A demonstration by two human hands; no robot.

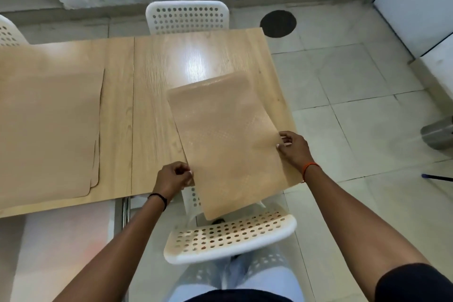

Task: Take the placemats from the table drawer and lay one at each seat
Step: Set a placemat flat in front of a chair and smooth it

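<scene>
Here we hold one tan placemat (225,144) with both hands over the right end of the wooden table (157,95). Our left hand (174,176) pinches the mat's left edge near its close corner, with the fingers curled round it. Our right hand (294,147) pinches the right edge, thumb on top and fingers bent. The mat sits crooked (its far end leans to the left), and its near end sticks out past the table edge, above the back of a white chair (228,235) with lots of round holes. That chair is right in front of us, pushed up to the table.

On the left part of the table lies a stack of placemats (49,130), the same tan color; we can see a few edges peeking out under the top one. We cannot tell how many there are.

Across the table stands another white chair (187,17) with holes. A bit of a third chair (8,32) shows at the far left. A dark round spot (278,23) sits on the tiled floor (355,95).
</scene>
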